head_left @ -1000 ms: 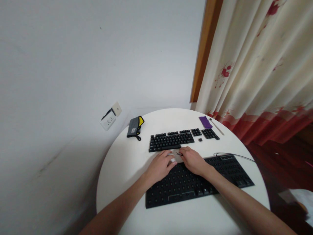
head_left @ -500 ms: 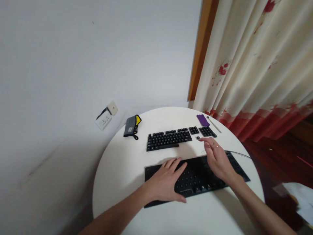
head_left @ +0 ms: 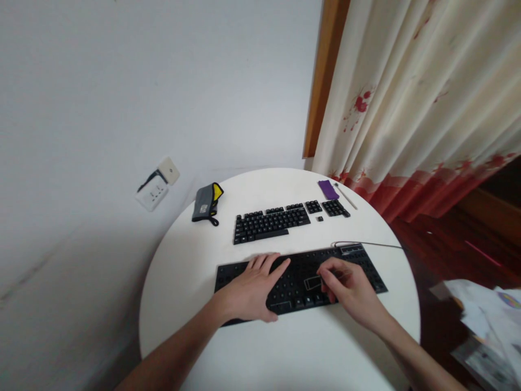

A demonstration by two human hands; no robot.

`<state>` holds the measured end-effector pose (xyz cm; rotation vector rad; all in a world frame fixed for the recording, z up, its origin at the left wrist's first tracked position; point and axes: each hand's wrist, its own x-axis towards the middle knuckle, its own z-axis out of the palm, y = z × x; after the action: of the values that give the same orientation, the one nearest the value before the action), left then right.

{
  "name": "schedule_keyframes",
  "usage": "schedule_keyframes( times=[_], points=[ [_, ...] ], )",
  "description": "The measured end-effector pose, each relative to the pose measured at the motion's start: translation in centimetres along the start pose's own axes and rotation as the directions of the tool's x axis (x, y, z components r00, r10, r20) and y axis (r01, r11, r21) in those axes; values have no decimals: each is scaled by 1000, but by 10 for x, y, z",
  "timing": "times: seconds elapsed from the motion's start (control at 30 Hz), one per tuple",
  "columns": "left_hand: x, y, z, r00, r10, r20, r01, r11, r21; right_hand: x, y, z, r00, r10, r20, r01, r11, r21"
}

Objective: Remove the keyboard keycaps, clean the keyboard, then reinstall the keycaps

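A black keyboard base with most of its keycaps off lies on the round white table. Across its left half my left hand rests flat, fingers spread. My right hand is over the right-centre of the base with thumb and fingertips pinched together; whatever is between them is too small or hidden to make out. Beyond the base, loose black keycaps are laid out in keyboard order, with a keypad block to their right. One single keycap sits apart below these blocks.
At the back left is a folded grey and yellow cloth. A purple cloth and a thin pale stick lie at the back right. The keyboard's cable runs over the right edge. Wall and curtain stand behind.
My right hand has drawn back from beside the single keycap to the keyboard base, its fingers now pinched downward. My left hand stays on the base. The view has shifted slightly.
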<state>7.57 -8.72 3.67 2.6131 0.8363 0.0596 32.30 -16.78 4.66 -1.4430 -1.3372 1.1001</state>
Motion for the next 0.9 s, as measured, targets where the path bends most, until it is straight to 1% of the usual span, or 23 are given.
schedule_keyframes(
  times=[0.1, 0.2, 0.27, 0.37, 0.43, 0.5, 0.6, 0.67, 0.73, 0.8, 0.9],
  points=[
    [4, 0, -2, 1000, 19, -20, -19, 999, -42, -13, 13, 15, 999, 39, 33, -40, 999, 22],
    [10, 4, -3, 994, 102, -48, -105, 991, -81, -19, 21, 23, 998, 41, 37, -40, 999, -37],
    [13, 7, -3, 990, 129, -52, -134, 986, -100, -19, 22, 26, 998, 40, 47, -37, 997, -64],
    [14, 8, -2, 991, 126, -52, -132, 985, -113, -18, 19, 30, 998, 26, 49, -20, 994, -107],
    [14, 7, -1, 990, 128, -61, -134, 984, -117, -19, 15, 34, 998, -8, 68, 20, 984, -179],
    [14, 6, 0, 988, 136, -71, -144, 983, -115, -20, 10, 41, 994, -62, 92, 87, 950, -300],
    [14, 7, 1, 987, 142, -81, -150, 984, -99, -21, 5, 56, 988, -110, 107, 149, 845, -514],
    [14, 7, 1, 986, 150, -73, -157, 984, -86, -20, 4, 65, 990, -89, 113, 141, 769, -623],
    [14, 8, -1, 985, 160, -59, -164, 984, -75, -19, 3, 69, 992, -54, 114, 118, 719, -684],
    [13, 9, -2, 986, 159, -44, -161, 985, -60, -17, 3, 68, 992, -40, 118, 111, 720, -685],
    [12, 9, -3, 989, 149, -21, -149, 988, -33, -15, 2, 57, 988, -69, 137, 136, 804, -579]
  ],
)
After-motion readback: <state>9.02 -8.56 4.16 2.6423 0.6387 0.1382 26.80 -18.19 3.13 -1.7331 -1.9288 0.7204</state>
